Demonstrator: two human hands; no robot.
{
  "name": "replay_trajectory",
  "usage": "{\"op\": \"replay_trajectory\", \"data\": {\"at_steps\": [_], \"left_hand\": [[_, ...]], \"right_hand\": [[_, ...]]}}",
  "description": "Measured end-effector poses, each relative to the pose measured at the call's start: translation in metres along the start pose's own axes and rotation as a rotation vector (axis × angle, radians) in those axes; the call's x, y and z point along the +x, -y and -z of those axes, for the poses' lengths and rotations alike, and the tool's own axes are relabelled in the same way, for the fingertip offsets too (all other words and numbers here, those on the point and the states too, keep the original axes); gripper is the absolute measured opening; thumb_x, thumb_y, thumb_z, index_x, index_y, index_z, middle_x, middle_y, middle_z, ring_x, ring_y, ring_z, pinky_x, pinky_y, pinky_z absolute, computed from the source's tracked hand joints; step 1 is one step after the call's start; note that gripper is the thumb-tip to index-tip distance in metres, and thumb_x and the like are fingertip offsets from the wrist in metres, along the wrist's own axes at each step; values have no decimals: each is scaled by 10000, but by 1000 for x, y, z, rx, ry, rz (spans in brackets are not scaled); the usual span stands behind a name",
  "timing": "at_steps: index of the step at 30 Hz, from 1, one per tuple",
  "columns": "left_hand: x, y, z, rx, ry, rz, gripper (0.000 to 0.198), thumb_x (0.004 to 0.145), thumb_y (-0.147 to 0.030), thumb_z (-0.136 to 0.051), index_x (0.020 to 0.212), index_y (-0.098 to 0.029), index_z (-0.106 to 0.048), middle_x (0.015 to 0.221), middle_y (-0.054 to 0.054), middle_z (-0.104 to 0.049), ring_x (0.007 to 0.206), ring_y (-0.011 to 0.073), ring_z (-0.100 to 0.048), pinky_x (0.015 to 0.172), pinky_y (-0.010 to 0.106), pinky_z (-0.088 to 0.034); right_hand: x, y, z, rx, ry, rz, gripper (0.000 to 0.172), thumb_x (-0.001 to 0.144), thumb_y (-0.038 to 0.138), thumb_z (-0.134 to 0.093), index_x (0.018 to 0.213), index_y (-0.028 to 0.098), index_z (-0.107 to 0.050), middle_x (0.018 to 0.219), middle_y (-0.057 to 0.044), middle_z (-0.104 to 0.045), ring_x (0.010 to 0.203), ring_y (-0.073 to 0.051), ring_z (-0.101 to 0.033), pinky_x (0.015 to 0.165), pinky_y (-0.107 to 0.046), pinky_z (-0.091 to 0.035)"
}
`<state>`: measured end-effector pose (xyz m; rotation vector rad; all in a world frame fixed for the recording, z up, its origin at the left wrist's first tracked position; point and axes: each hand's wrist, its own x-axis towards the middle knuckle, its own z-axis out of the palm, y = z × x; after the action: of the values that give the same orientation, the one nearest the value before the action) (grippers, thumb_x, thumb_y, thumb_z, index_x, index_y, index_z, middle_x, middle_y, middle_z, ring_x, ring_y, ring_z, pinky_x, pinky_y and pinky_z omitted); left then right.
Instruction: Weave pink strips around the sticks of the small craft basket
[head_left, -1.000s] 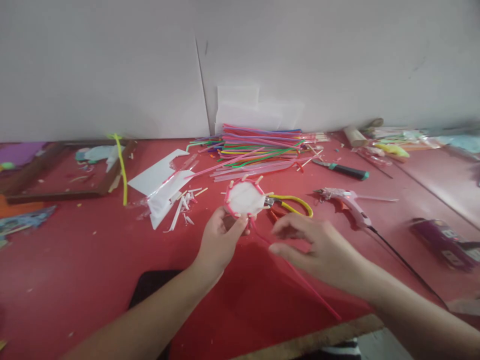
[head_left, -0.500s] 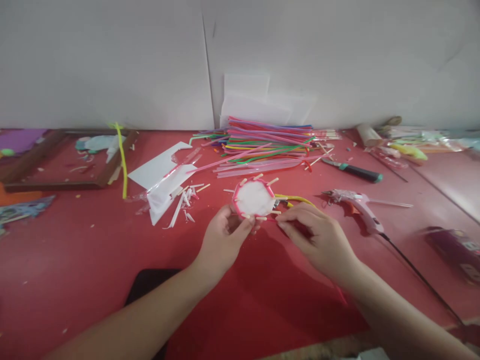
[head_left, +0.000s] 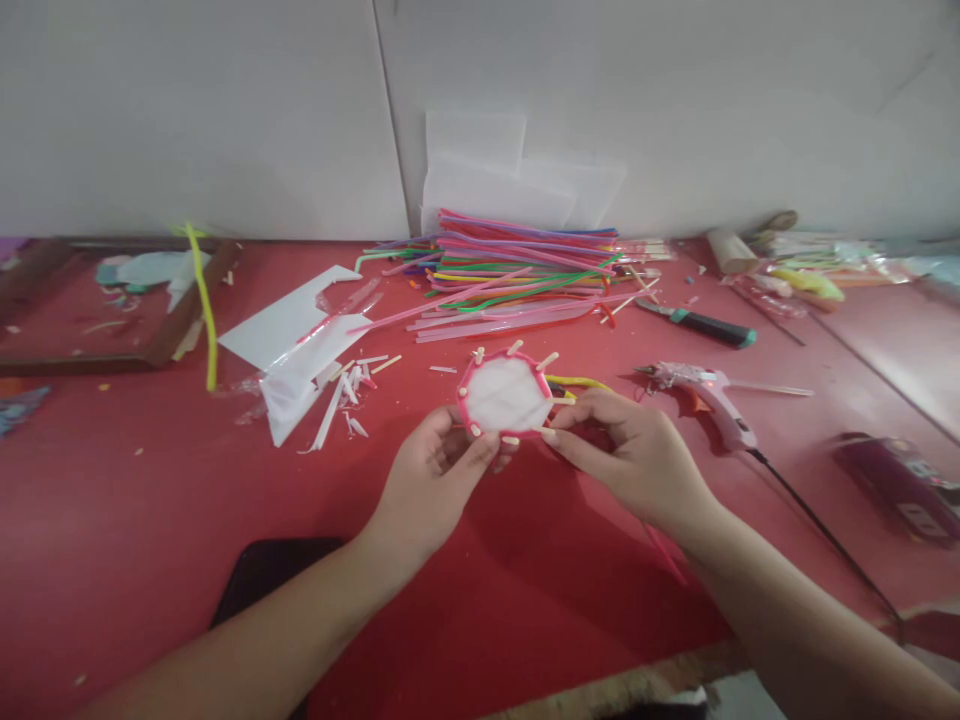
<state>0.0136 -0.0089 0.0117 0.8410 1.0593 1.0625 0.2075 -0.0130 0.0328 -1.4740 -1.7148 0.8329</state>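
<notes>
A small round piece [head_left: 508, 396] with a white base, short wooden sticks around its rim and pink pipe cleaner wound about them is held above the table. My left hand [head_left: 435, 465] is closed on its near left edge, thumb on top. At the right edge, my right hand [head_left: 626, 445] pinches by the sticks, thumb against fingers. A loose end of the pink pipe cleaner [head_left: 664, 553] trails below this hand; the exact spot it grips is partly hidden. Yellow-handled pliers or scissors [head_left: 581, 383] lie just behind, mostly covered.
Behind lies a pile of coloured pipe cleaners [head_left: 525, 260]. At right are a utility knife [head_left: 712, 327], a pink glue gun [head_left: 705, 390] with its cord, and a purple case [head_left: 896, 485]. Cut white card [head_left: 292, 330] and scraps lie left; a dark phone-like slab [head_left: 270, 575] is nearer.
The round piece has tilted to show more of its white base. My right hand has moved in against its right edge. The whole view has shifted slightly.
</notes>
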Motion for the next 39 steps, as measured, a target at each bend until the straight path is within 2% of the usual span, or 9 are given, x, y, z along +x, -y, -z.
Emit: {"op": "replay_trajectory", "data": {"at_steps": [3,8,12,17,22,25,28,35,39], "left_hand": [[-1,-1,-1,-1,20,-7,275,713,-317,-811,897,-179,-661,786,47,-761,788,216,-741,752,327,-592],[-1,-2,-1,-20,29,-11,300,684,-330,-827,889,-175,-671,800,53,-762,782,221,-739,748,331,-594],[-1,-3,-1,-36,41,-2,306,676,-332,-833,883,-180,-666,796,53,-764,796,229,-741,729,326,-595],[-1,-5,0,3,60,-14,312,698,-356,-823,893,-185,-651,805,55,-762,785,224,-736,710,304,-587],[-2,-3,1,48,97,-59,299,761,-339,-781,996,-197,-664,888,60,-767,803,197,-722,759,286,-562],[-3,-2,0,35,124,-89,316,783,-316,-764,1063,-211,-661,1016,77,-761,932,215,-713,842,299,-544],[-3,-1,0,55,148,-114,298,797,-280,-750,1072,-218,-653,1083,77,-745,1033,225,-686,899,304,-522],[-4,1,-2,42,86,-127,233,792,-260,-755,1007,-221,-674,1032,50,-759,970,200,-702,841,277,-543],[-5,5,-5,-38,60,-71,273,785,-284,-767,1036,-218,-682,1045,50,-757,1018,222,-694,883,312,-540]], "right_hand": [[1,-1,0,95,39,-75,125,809,322,-674,776,205,-703,775,-26,-684,712,-176,-629,648,-306,-486],[3,-5,-1,146,137,-111,142,838,303,-641,843,227,-760,847,-34,-723,825,-202,-653,781,-345,-494],[3,-12,-4,335,206,-239,177,816,365,-675,846,219,-769,800,-26,-714,744,-174,-636,699,-308,-489],[5,-12,-8,457,154,-292,197,739,380,-736,709,185,-739,563,19,-558,518,-97,-457,474,-241,-344],[6,-6,-11,493,90,-286,282,687,427,-759,596,179,-660,463,64,-395,447,-63,-296,427,-237,-229],[4,-3,-15,530,45,-307,337,678,449,-758,562,177,-595,461,76,-353,438,-50,-245,421,-237,-192],[1,-2,-22,570,15,-324,354,690,459,-751,575,180,-565,466,79,-348,439,-49,-240,419,-235,-183],[-6,-1,-35,603,-41,-263,317,739,401,-722,575,191,-549,467,76,-371,446,-58,-267,427,-228,-233],[-10,3,-38,533,-74,-217,214,750,348,-695,631,196,-604,539,43,-481,496,-84,-369,472,-233,-324]]}}
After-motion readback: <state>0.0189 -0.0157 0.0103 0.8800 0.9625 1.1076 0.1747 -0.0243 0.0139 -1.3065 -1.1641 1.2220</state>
